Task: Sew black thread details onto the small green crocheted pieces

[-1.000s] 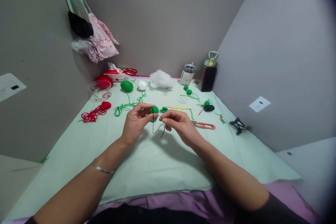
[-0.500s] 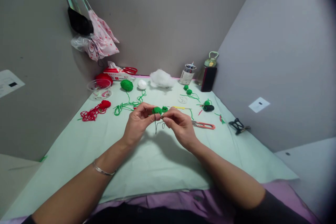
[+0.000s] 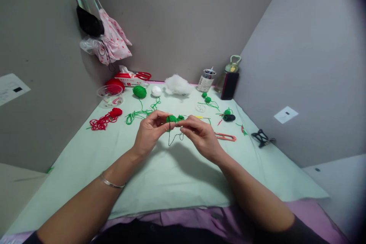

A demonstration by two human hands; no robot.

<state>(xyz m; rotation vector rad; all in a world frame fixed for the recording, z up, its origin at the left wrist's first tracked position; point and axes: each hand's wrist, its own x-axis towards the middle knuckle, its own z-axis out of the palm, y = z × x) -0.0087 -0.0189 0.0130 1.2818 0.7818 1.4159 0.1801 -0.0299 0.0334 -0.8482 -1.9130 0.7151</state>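
Between the fingertips and thumb of my left hand point(image 3: 150, 131) sits a small green crocheted piece point(image 3: 171, 119), rounded on top. A dark thread point(image 3: 169, 139) hangs from it in a loose loop below the fingers. My right hand point(image 3: 200, 135) is at the piece's right side, fingers curled and the thumb close to the index finger. Whatever lies in that pinch is too small to make out. Another bit of green crochet point(image 3: 180, 118) shows just beyond the right fingertips. Behind this hand lie a yellow-handled crochet hook point(image 3: 198, 116) and orange thread snips point(image 3: 225, 137).
Red yarn point(image 3: 103, 120), a green yarn ball point(image 3: 139, 92), a white ball point(image 3: 156, 91) and white stuffing point(image 3: 177, 85) lie across the back. A clear tub point(image 3: 110, 97) stands left; a can point(image 3: 206, 81), bottle point(image 3: 233, 65) and phone point(image 3: 230, 86) stand right. A black clip point(image 3: 261, 138) is far right.
My right hand has shifted slightly to the right, its thumb a little further from the crocheted piece. The left hand keeps its hold. The dark thread's loop hangs in a different shape.
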